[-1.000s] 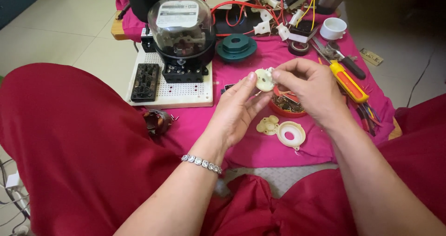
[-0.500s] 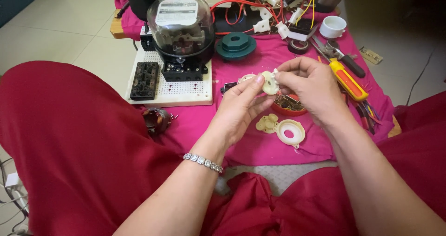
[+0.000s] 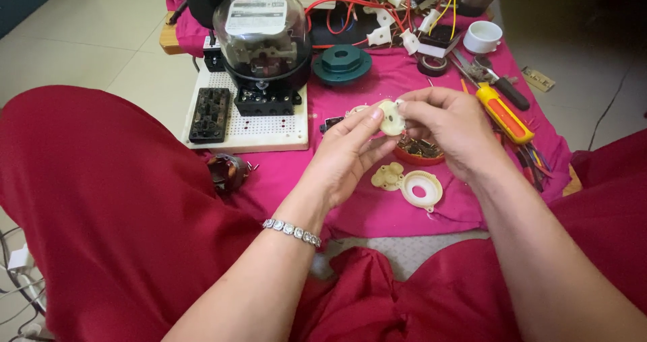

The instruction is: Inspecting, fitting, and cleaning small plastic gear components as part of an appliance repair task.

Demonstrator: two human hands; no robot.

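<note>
1. the left hand (image 3: 347, 157) and the right hand (image 3: 448, 130) meet above the pink cloth (image 3: 377, 214), both pinching one small cream plastic disc (image 3: 392, 118) between them.
2. left thumb and fingers (image 3: 369, 116) are closed on the disc's left edge; the right fingers are closed on its right edge.
3. just below the hands a red bowl (image 3: 418, 154) of small metal parts sits on the cloth, with a cream lobed piece (image 3: 387, 175) and a cream ring (image 3: 421, 190) touching each other beside it.
4. a glass-domed meter (image 3: 263, 35) stands on a white perforated board (image 3: 253, 130) to the left, and a yellow-handled screwdriver (image 3: 504, 113) lies to the right.
5. a silver bracelet (image 3: 291, 231) circles the left wrist.
</note>
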